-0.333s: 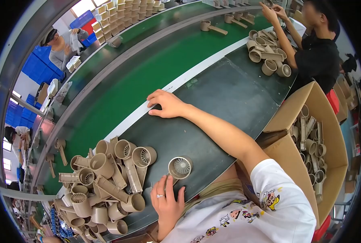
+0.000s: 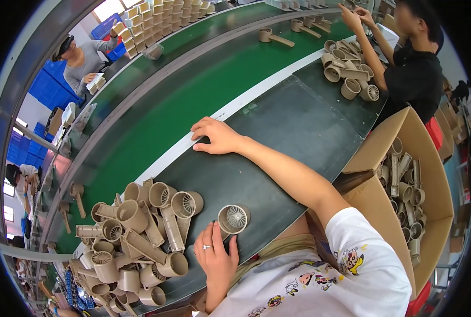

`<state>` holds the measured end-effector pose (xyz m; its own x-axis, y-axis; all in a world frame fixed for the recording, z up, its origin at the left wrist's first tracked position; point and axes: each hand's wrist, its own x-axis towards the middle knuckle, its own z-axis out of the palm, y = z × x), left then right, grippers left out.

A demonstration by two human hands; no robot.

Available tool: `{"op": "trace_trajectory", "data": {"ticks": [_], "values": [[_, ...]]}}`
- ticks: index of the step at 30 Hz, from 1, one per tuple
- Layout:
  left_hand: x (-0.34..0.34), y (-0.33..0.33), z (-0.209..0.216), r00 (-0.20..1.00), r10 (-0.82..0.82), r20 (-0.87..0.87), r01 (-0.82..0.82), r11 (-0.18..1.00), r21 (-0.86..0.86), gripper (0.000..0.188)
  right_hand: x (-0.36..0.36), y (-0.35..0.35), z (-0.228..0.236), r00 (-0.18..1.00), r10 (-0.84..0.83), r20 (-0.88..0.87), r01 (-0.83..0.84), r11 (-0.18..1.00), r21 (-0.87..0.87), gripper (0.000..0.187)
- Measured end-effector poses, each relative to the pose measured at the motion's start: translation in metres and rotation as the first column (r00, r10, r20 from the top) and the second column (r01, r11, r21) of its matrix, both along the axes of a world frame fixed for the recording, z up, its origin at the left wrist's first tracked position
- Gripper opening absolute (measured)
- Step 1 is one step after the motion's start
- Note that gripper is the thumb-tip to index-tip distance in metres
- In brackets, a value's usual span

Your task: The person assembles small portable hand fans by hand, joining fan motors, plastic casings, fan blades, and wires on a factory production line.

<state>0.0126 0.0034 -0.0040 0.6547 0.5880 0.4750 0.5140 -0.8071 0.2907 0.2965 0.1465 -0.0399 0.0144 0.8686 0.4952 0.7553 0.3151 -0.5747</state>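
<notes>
Beige handled cups (image 2: 77, 191): two lay at the left end of the green belt (image 2: 161, 108), between 8 and 9 o'clock.
Large pile (image 2: 132, 214): similar cups lay heaped and overlapping on the dark surface (image 2: 299, 132), between 7 and 8 o'clock.
Left hand (image 2: 217, 259): palm down at 6 o'clock, fingers extended, thumb apart, gripping nothing; its fingertips reached the lone cup's near side, contact unclear.
Right hand (image 2: 218, 138): rested towards 11 o'clock, fingers loosely bent at the white strip (image 2: 220, 114), nothing visible in its grasp.
Lone cup (image 2: 235, 218): sat at 6 o'clock, ribbed inside showing.
Farther heap (image 2: 350, 89): more cups lay near 2 o'clock.
Cardboard box (image 2: 437, 185): stood open between 3 and 4 o'clock, filled with similar cups.
</notes>
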Motion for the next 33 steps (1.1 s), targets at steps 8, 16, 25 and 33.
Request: {"op": "trace_trajectory", "data": {"ticks": [8, 16, 25, 33], "values": [[0.008, 0.005, -0.001, 1.000, -0.017, 0.023, 0.018, 0.999, -0.027, 0.045, 0.001, 0.001, 0.002, 1.000, -0.003, 0.012, 0.003, 1.000, -0.002, 0.029], [0.014, 0.009, -0.004, 0.998, 0.021, 0.067, -0.023, 0.999, 0.037, 0.041, 0.001, 0.001, 0.006, 1.000, 0.009, 0.016, -0.008, 0.999, -0.053, 0.030], [0.013, 0.008, -0.010, 0.995, 0.047, 0.092, -0.052, 0.997, 0.054, 0.038, -0.002, 0.000, 0.002, 1.000, 0.009, 0.004, -0.009, 1.000, 0.025, 0.031], [0.014, 0.008, -0.009, 0.994, 0.048, 0.094, -0.054, 0.997, 0.057, 0.037, -0.001, 0.000, 0.002, 1.000, -0.005, 0.006, 0.005, 1.000, 0.010, 0.032]]}}
